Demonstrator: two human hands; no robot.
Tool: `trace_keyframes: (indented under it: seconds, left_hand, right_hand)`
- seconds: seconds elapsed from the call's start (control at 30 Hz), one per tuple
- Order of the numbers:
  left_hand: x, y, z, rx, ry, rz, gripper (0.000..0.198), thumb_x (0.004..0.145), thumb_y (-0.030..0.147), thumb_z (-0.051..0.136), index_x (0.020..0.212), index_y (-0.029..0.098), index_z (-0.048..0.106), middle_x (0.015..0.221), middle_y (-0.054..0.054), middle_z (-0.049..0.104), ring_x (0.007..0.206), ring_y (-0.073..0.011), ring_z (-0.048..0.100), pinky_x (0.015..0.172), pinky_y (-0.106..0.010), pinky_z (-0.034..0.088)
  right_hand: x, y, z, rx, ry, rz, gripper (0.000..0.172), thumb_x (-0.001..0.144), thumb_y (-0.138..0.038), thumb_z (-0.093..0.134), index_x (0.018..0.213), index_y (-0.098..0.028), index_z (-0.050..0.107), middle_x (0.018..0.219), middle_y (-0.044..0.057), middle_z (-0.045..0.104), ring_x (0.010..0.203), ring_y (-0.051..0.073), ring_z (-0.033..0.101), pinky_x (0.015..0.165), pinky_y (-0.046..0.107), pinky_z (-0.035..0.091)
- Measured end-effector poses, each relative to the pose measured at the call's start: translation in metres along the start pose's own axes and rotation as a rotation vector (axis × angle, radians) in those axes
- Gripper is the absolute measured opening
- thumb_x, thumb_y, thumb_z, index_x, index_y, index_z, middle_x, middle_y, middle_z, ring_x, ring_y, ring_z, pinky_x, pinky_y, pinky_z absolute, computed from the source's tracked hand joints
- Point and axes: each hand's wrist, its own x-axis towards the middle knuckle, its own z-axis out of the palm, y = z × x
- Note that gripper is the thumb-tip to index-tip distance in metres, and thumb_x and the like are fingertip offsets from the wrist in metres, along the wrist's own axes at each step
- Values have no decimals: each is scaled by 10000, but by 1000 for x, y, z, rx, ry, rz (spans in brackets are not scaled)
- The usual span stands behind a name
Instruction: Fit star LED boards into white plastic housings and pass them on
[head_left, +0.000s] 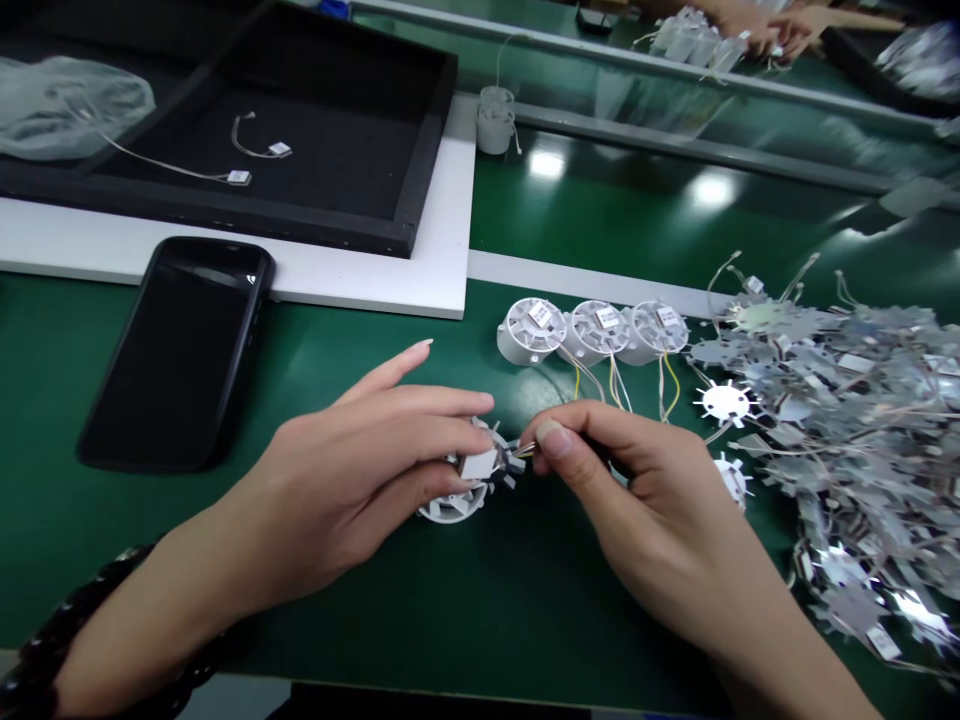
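Grip: left hand (352,490) pressed around white round housing (446,510), mostly hidden | right hand (645,500) pinching wires (525,451), ends hidden

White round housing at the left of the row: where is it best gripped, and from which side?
Probably by the round wall of the white housing, coming from above on its left: that side is free, while the next housing sits tight against its right.

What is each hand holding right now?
Left hand: closed, holding a white round plastic housing.
Right hand: closed, pinching thin wires between thumb and fingers.
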Motion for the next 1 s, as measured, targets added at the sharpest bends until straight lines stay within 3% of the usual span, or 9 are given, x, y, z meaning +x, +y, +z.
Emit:
trace_keyframes:
  seconds: [0.2, 0.3, 0.53, 0.7, 1.0]
  left_hand:
    - [0, -1, 0, -16, -10, 22, 122, 1020, 182, 547, 1106, 218, 627, 1150, 32, 747, 1176, -116, 676, 1274, -345, 287]
    - [1, 0, -1, -14, 22, -29, 105, 1020, 213, 564, 1097, 228, 633, 1133, 43, 756, 1164, -123, 686, 1254, -328, 325]
    - [2, 2, -2, -20, 76, -102, 101, 1005, 276, 604, 1065, 225, 666, 1130, 35, 762, 1162, -157, 694, 1215, -309, 405]
    - [2, -1, -2, -15, 26, -44, 75, 993, 208, 610, 1044, 219, 663, 1094, 34, 761, 1169, -154, 686, 1242, -355, 373]
    - [-1, -3, -9, -11, -30, -45, 110, 1013, 283, 580, 1047, 234, 672, 1067, 35, 754, 1139, -165, 697, 1263, -392, 340]
  right_hand:
    - [0, 0, 0, 21, -15, 7, 280, 1024, -240, 475, 776, -219, 605, 715, -16, 633, 644, 117, 584, 558, 200, 451]
    - [0, -2, -1, 34, -19, 40, 283, 1017, -277, 494, 778, -218, 633, 718, -6, 648, 626, 123, 580, 528, 209, 443]
    - [1, -7, 1, 65, -34, 65, 103, 921, -295, 680, 854, -253, 746, 656, -51, 647, 540, 90, 527, 479, 186, 409]
    - [-1, -6, 2, 77, -50, 82, 172, 948, -279, 636, 818, -246, 743, 725, -39, 695, 602, 99, 587, 511, 185, 439]
    - [1, -4, 8, 31, -83, 74, 188, 959, -296, 620, 803, -253, 717, 704, -44, 660, 623, 118, 554, 567, 251, 388]
